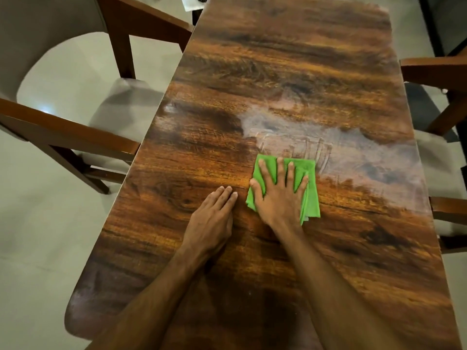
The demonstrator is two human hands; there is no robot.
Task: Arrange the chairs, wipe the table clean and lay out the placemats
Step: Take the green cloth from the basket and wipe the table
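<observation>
Pale floor tiles surround a long table with a dark wood grain, its top streaked with a cloudy wet smear toward the right edge. A person's right hand lies flat with fingers spread on a folded green cloth, pressing it to the tabletop just below the smear. Their left hand rests open on the bare wood beside it, holding nothing. Wooden chairs with pale seats stand along both sides, one at the left, one at the right.
</observation>
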